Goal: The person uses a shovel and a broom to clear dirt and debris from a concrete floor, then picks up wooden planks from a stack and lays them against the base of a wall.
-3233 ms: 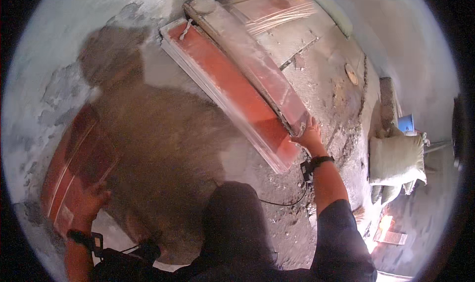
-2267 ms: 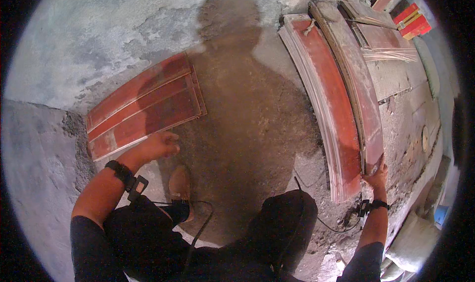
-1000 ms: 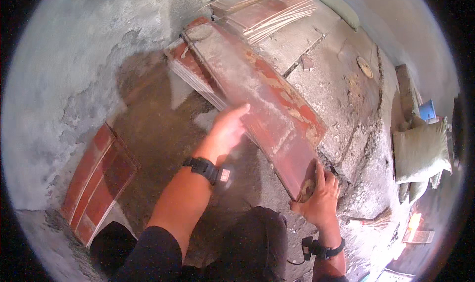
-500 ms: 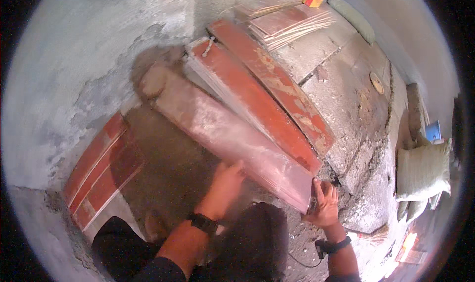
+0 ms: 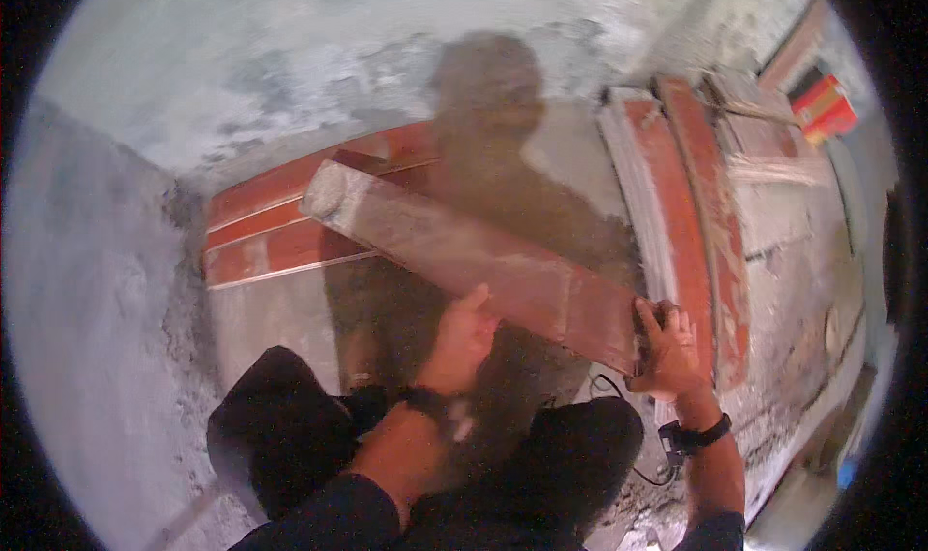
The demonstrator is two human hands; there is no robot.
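A long, dusty reddish-brown stack of planks lies aslant in front of me, its far left end over the planks on the floor. My left hand grips the near long edge around its middle, with the fingers partly hidden beneath. At the right end, my right hand holds the stack's short end, thumb toward the top and fingers around the corner. Beyond the far left end, several red floor planks lie side by side along the wall.
Red plank stacks stand at the right, close to my right hand. Farther right are paler boards and a red-and-yellow box. A rough, peeling wall bounds the far side. A black cable hangs near my right wrist.
My view has turned left. Both hands have carried the plank stack leftward, away from the other stacks and toward the planks laid along the wall.
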